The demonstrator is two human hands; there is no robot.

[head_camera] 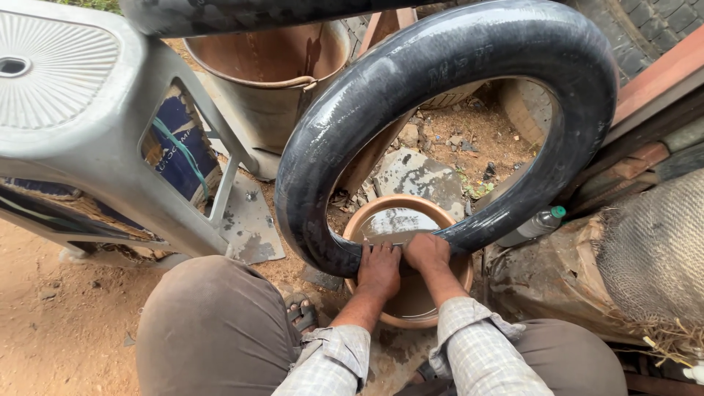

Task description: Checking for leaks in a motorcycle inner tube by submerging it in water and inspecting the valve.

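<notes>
Black inflated inner tube (381, 95) is standing upright, its lowest arc dipping into the water-filled brown basin (447, 308). Left hand (379, 268) is pressing flat on the tube just above the basin, fingers spread, palm down; right hand (426, 251) is curling over the tube beside it, gripping the rubber. Both hands are touching the tube and sitting side by side.

Left of the basin: grey plastic chair (88, 132), tipped. Behind the basin: large metal tub (271, 88). Right of the basin: plastic bottle with green cap (534, 224), lying near burlap sacking (653, 257).

Risk, judged: wet rubber is looking slick; the tall loop could be tipping sideways out of the basin, or rocking it and spilling the water.
</notes>
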